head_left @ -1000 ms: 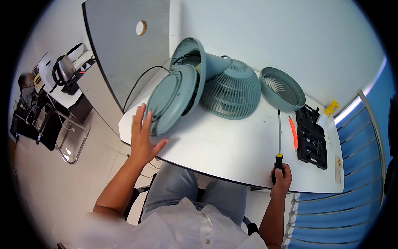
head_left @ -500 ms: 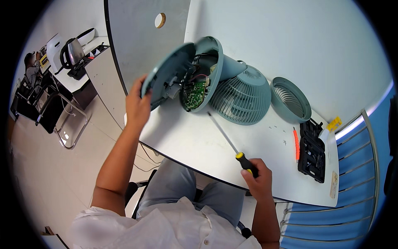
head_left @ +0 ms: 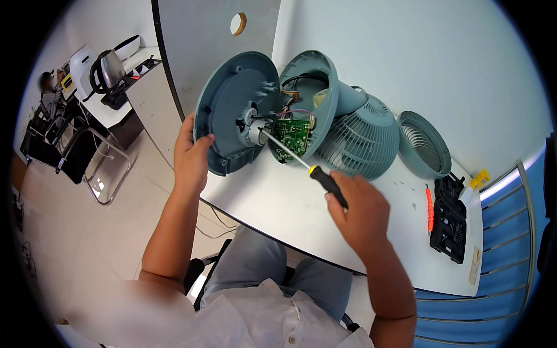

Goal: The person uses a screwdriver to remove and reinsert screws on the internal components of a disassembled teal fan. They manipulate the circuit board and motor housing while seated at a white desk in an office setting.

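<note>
My left hand (head_left: 192,153) grips the rim of a round green base cover (head_left: 223,110), tilted so its inside faces me. On that inside sits a small white motor (head_left: 257,133). In my right hand (head_left: 361,209) is a screwdriver (head_left: 328,184) with a black and yellow handle, its tip at or very near the motor. Beside the cover lies the opened fan base (head_left: 332,87), showing a green circuit board (head_left: 292,138) and several wires that run toward the cover. The fan's slatted head (head_left: 362,142) rests on the table, joined to the base's neck.
A round grille ring (head_left: 425,145) lies at the right, near several small screws (head_left: 413,205). Farther right are an orange rod-shaped tool (head_left: 429,210) and an open black bit case (head_left: 449,223). A grey partition (head_left: 212,35) stands at the back left; the table's front edge (head_left: 301,253) curves before me.
The cover has swung open to show its inside more fully. My right hand has moved forward with the screwdriver, bringing its tip to the motor. The whole view has shifted slightly.
</note>
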